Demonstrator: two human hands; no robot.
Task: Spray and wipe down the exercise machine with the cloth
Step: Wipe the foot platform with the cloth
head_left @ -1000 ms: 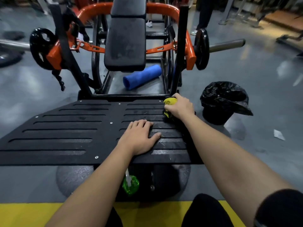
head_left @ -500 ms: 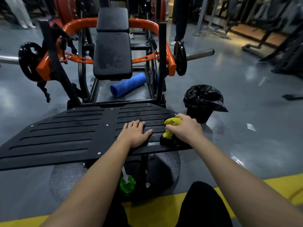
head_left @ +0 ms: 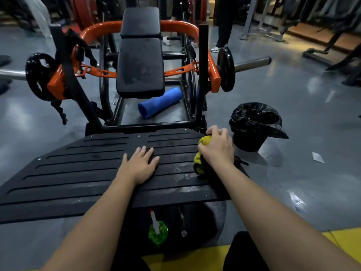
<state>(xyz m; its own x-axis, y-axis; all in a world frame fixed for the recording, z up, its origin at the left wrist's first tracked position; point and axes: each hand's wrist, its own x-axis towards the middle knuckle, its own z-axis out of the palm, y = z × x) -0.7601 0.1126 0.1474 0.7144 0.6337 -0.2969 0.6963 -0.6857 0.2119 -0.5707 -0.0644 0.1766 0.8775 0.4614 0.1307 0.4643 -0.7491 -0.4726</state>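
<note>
Sprawling ahead stood the exercise machine [head_left: 140,65]; a lined bin [head_left: 254,126] sat just beside it; the left hand [head_left: 139,165] lay flat, fingers straight, on the black footplate [head_left: 78,173]; the right hand [head_left: 216,147] clenched the yellow cloth [head_left: 197,163] at that plate's right edge; a green spray bottle [head_left: 158,233] stood underneath.

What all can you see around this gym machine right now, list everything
footplate: one, black, ribbed, nearest the person
cloth: one, yellow, at the footplate's right edge
spray bottle: one, green, on the floor below the footplate
pads: two, black, beyond the footplate
foam roll: one, blue, under the pads
weight plates: two, black, one each side
bin: one, black liner, on the floor to the right
left hand: flat on the footplate
right hand: grips the cloth
</note>
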